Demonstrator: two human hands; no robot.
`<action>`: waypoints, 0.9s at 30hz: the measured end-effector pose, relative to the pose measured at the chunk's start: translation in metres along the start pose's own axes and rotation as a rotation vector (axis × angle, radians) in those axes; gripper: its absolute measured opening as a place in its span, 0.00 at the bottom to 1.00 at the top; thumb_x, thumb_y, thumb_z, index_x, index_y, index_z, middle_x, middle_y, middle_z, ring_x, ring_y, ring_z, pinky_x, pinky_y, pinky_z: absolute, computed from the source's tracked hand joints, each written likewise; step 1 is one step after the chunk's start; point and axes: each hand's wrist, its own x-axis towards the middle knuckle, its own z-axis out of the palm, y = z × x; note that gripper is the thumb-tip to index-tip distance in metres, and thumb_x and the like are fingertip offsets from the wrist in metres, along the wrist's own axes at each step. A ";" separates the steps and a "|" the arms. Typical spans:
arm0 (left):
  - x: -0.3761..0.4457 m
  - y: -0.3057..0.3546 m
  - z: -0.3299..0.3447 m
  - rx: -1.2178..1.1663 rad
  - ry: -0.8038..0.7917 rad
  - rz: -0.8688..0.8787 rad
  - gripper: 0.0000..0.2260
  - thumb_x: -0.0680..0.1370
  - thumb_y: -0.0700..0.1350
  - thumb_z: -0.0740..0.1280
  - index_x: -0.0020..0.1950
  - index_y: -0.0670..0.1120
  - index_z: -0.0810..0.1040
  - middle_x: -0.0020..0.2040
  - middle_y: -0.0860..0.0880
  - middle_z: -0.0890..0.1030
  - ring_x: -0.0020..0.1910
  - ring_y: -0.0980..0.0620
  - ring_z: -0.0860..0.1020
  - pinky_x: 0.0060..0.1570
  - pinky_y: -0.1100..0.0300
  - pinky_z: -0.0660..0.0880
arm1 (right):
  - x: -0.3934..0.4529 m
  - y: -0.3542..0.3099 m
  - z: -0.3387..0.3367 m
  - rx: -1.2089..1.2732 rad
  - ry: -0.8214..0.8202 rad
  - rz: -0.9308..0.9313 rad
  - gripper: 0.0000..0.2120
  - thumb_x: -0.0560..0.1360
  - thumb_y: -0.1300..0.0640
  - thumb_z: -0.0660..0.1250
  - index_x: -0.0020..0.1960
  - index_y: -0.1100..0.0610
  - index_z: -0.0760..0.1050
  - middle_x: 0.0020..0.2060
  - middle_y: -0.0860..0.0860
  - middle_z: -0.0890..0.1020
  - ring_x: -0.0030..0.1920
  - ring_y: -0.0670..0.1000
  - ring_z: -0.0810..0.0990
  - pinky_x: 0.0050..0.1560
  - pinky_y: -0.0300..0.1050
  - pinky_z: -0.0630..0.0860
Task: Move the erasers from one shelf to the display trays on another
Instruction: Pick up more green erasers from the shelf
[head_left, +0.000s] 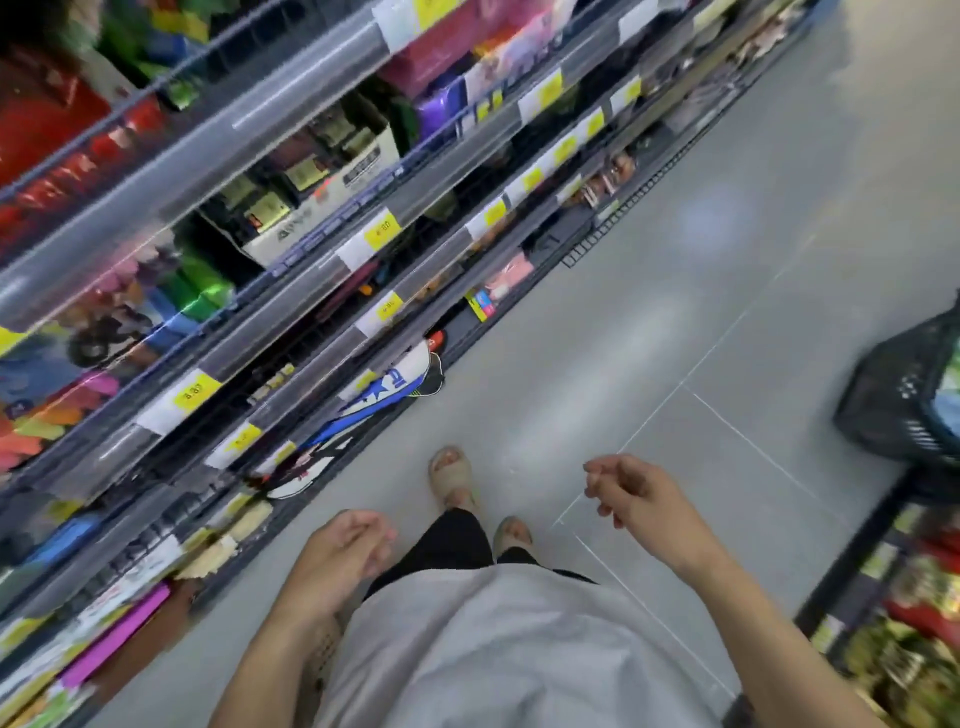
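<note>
The view is blurred by motion. My left hand (340, 558) hangs in front of my body with its fingers loosely curled and nothing in it. My right hand (636, 493) is raised a little over the floor, fingers also loosely curled and holding nothing. Tiered shelves (291, 291) with yellow price tags run along my left, packed with colourful stationery. I cannot pick out any erasers or display trays in the blur.
A grey tiled aisle floor (701, 270) stretches ahead, with my sandalled feet (452, 475) on it. A dark basket (904, 400) sits at the right edge on a rack. Another stocked shelf (904, 597) stands at the lower right.
</note>
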 end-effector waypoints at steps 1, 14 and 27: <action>0.007 0.010 0.007 0.016 -0.016 0.007 0.05 0.83 0.42 0.68 0.55 0.42 0.81 0.48 0.45 0.87 0.40 0.54 0.82 0.35 0.69 0.77 | 0.007 -0.008 -0.008 0.019 0.023 -0.017 0.04 0.80 0.56 0.67 0.52 0.50 0.81 0.41 0.51 0.85 0.36 0.46 0.80 0.37 0.39 0.75; 0.131 0.201 0.121 0.202 -0.279 0.150 0.06 0.82 0.46 0.69 0.55 0.46 0.82 0.48 0.51 0.88 0.44 0.56 0.86 0.46 0.61 0.78 | 0.090 -0.054 -0.125 0.147 0.258 0.053 0.06 0.79 0.56 0.67 0.53 0.47 0.82 0.42 0.48 0.86 0.37 0.46 0.82 0.37 0.41 0.76; 0.181 0.383 0.260 0.250 -0.283 0.256 0.06 0.84 0.46 0.66 0.57 0.48 0.82 0.50 0.53 0.88 0.50 0.51 0.85 0.50 0.58 0.79 | 0.193 -0.091 -0.279 0.167 0.302 0.060 0.07 0.79 0.59 0.67 0.50 0.50 0.82 0.41 0.55 0.84 0.35 0.47 0.81 0.38 0.45 0.77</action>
